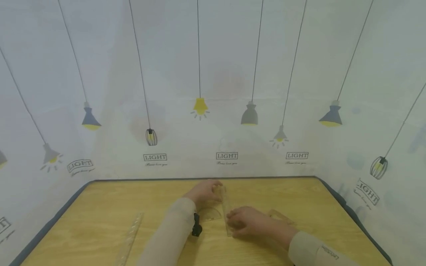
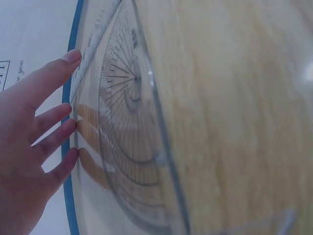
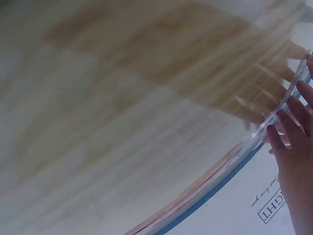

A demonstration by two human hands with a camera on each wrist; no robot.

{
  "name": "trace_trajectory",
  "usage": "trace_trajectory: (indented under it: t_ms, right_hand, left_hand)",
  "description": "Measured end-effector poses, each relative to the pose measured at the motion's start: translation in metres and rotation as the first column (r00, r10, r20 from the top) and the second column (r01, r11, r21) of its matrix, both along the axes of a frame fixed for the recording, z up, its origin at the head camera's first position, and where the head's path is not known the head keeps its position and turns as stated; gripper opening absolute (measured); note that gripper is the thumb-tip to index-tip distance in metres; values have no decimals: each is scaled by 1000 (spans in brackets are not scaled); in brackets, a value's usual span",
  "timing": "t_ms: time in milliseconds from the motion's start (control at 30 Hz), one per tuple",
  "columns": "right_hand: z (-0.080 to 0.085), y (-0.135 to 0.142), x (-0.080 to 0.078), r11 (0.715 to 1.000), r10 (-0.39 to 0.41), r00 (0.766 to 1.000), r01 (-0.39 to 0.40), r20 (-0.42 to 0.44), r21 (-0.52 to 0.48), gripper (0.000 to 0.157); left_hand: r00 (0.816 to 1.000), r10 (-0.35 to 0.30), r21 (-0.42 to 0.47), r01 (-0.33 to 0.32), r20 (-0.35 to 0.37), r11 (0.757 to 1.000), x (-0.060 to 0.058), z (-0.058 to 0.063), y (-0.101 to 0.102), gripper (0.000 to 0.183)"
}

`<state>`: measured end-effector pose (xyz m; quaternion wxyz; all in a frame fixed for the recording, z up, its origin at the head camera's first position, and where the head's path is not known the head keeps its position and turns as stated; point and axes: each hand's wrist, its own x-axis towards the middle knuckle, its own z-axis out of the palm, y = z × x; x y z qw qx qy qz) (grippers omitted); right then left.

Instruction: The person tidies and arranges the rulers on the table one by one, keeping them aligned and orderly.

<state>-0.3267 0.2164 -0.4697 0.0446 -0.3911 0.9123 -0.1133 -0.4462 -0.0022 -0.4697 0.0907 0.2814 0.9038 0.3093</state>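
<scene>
A clear ruler (image 1: 225, 207) runs away from me on the wooden table. At its far end, my left hand (image 1: 203, 191) touches it with thumb and fingertips. In the left wrist view the fingers of my left hand (image 2: 34, 122) are spread, their tips along a clear edge. My right hand (image 1: 249, 221) rests at the ruler's near right side, fingertips against it. Its fingers (image 3: 293, 122) look extended in the right wrist view, beside a clear strip. A clear protractor (image 1: 211, 214) lies left of the ruler, near my left hand; its markings show large in the left wrist view.
Another clear ruler (image 1: 131, 236) lies on the left of the table. A clear set square (image 1: 279, 215) sits behind my right forearm, partly hidden. The wooden table (image 1: 100, 207) has a dark rim, and walls printed with lamps stand around it.
</scene>
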Motion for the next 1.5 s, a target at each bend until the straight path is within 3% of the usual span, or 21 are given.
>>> trace_trajectory:
  t_ms: [267,367,500,667,767,900,1133,1500]
  right_hand:
    - [-1,-1,2,999,44,998,-44,-47,9,35]
    - [4,-3,0,995,94,991,-92,-90,25,28]
    - [11,-6,-2,981,194,958,-186,-212,59,14]
    - [13,-6,-1,970,241,924,-233,-296,61,14]
    - [10,-5,-2,971,237,906,-236,-352,47,14]
    - [8,-2,0,983,177,896,-183,-407,25,17]
    - [10,-3,8,996,94,918,-87,-385,34,25]
    - [18,-7,27,995,50,916,-79,-397,-57,24]
  left_hand:
    - [1000,20,-27,-20,18,999,-8,-8,2,68]
    - [999,41,-17,-41,26,999,-10,-10,3,66]
    - [997,70,8,-70,36,998,-13,-11,5,64]
    - [996,84,31,-85,28,996,-14,-11,7,62]
    - [998,67,37,-67,-2,997,-15,-9,9,60]
    - [999,47,29,-46,-25,999,-15,-6,11,58]
    - [998,55,80,-57,22,995,-5,0,14,53]
    - [991,112,267,-128,74,955,11,16,18,40]
